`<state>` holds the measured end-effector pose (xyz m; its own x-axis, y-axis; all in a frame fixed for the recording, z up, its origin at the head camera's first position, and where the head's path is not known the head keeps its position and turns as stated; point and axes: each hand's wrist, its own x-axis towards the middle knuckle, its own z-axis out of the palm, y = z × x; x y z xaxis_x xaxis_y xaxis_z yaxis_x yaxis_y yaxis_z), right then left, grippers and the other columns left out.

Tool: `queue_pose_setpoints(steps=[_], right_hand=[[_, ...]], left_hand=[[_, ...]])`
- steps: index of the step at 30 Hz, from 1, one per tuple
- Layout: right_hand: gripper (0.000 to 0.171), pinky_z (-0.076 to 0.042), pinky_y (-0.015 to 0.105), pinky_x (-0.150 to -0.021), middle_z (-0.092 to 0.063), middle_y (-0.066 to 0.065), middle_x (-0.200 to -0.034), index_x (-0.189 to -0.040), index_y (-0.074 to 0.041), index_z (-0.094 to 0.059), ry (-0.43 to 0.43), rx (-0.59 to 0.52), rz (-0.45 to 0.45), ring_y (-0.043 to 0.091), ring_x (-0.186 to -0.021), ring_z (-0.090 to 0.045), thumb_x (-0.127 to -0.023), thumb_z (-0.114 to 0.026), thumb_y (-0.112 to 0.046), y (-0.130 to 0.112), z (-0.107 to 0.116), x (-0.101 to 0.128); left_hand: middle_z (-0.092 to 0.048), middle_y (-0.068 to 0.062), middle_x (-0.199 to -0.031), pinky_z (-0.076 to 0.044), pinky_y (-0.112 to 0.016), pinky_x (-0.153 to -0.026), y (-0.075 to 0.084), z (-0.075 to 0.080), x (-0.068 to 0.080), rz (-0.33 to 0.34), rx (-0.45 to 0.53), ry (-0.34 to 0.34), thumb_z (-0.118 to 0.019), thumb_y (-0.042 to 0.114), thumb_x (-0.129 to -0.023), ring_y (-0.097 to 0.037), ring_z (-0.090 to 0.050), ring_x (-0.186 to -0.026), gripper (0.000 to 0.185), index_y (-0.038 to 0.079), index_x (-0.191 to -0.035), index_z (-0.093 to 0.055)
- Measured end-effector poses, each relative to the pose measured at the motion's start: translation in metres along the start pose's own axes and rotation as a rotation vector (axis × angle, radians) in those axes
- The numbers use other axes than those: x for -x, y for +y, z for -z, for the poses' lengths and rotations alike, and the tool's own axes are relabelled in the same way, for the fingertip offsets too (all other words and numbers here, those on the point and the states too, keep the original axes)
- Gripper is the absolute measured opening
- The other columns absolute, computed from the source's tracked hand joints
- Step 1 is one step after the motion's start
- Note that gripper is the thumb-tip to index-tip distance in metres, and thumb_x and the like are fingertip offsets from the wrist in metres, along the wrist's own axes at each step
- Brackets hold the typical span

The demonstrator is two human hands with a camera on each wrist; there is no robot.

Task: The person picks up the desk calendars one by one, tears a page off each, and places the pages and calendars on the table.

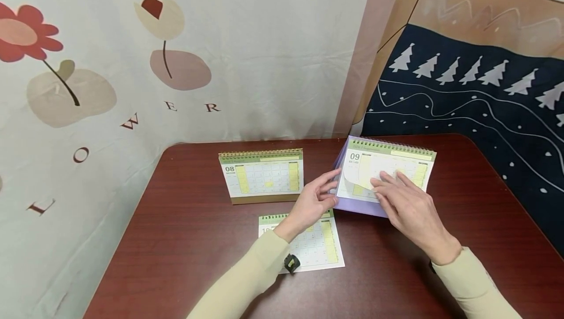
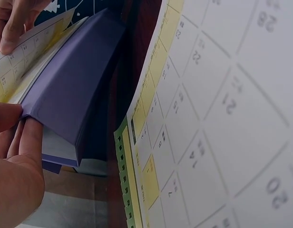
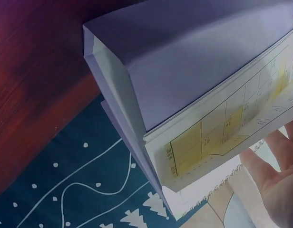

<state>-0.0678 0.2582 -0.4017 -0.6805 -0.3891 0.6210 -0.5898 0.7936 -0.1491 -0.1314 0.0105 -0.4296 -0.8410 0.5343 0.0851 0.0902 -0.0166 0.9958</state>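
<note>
A purple-based desk calendar (image 1: 363,206) stands at the right of the table, with its 09 page (image 1: 373,163) in front. My left hand (image 1: 314,200) grips the lower left edge of this calendar; the left wrist view shows the thumb over the edge and fingers against the purple base (image 2: 65,90). Over the front, my right hand (image 1: 407,206) holds the 09 page, whose lower left part bends up off the sheets below. In the right wrist view the bowed page (image 3: 279,107) shows close to the right fingers. Part of the fingertips' contact is hidden.
Left of the purple calendar stands another desk calendar (image 1: 264,177) with an 08 page and gold-brown base. A loose 10 page (image 1: 317,250) lies flat under my left forearm. The brown table (image 1: 189,240) ends at a printed cloth backdrop (image 1: 273,64).
</note>
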Motion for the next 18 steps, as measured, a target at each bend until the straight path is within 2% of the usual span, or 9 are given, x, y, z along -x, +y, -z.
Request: queue_pose_setpoints(steps=[1,2,5,8,18], right_hand=[[0.024,-0.039,0.050,-0.115,-0.074,0.015,-0.119,-0.113,0.001,-0.075,-0.003,0.000,0.001,0.034,-0.121,-0.066,-0.096,-0.070,-0.016,-0.0003,0.0001,0.0000],[0.026,-0.040,0.051,-0.114,-0.075,0.015,-0.118,-0.113,0.001,-0.076,0.004,-0.001,0.006,0.033,-0.120,-0.067,-0.099,-0.068,-0.019,-0.0006,-0.0004,-0.0001],[0.039,-0.044,0.053,-0.110,-0.076,0.015,-0.114,-0.111,0.001,-0.076,0.049,-0.009,0.031,0.034,-0.115,-0.070,-0.107,-0.056,-0.032,-0.0015,-0.0029,-0.0009],[0.051,-0.047,0.053,-0.106,-0.077,0.015,-0.111,-0.109,0.001,-0.077,0.093,-0.014,0.048,0.035,-0.110,-0.072,-0.110,-0.047,-0.040,-0.0023,-0.0055,-0.0015],[0.051,-0.054,0.052,-0.095,-0.078,0.014,-0.107,-0.105,-0.002,-0.079,0.134,-0.026,0.051,0.033,-0.102,-0.074,-0.110,-0.046,-0.041,-0.0051,-0.0067,-0.0028]], left_hand=[[-0.060,-0.020,-0.144,-0.057,-0.031,-0.092,-0.0001,0.0001,-0.0002,-0.001,-0.002,0.000,-0.059,-0.012,-0.093,-0.030,-0.070,-0.113,0.069,0.016,-0.156,-0.047],[-0.060,-0.020,-0.143,-0.057,-0.031,-0.092,-0.0001,0.0001,-0.0003,-0.003,-0.003,0.001,-0.059,-0.012,-0.093,-0.030,-0.070,-0.113,0.070,0.016,-0.156,-0.048],[-0.060,-0.020,-0.143,-0.057,-0.031,-0.092,0.0004,0.0001,-0.0003,-0.006,-0.006,0.001,-0.059,-0.013,-0.092,-0.031,-0.070,-0.113,0.071,0.016,-0.156,-0.047],[-0.060,-0.020,-0.143,-0.057,-0.030,-0.092,0.0005,0.0000,-0.0002,-0.005,-0.006,0.000,-0.059,-0.013,-0.093,-0.031,-0.069,-0.113,0.071,0.017,-0.156,-0.047],[-0.058,-0.019,-0.146,-0.056,-0.030,-0.094,-0.0005,0.0015,0.0005,-0.003,-0.012,-0.026,-0.057,-0.011,-0.095,-0.031,-0.068,-0.116,0.072,0.017,-0.159,-0.042]])
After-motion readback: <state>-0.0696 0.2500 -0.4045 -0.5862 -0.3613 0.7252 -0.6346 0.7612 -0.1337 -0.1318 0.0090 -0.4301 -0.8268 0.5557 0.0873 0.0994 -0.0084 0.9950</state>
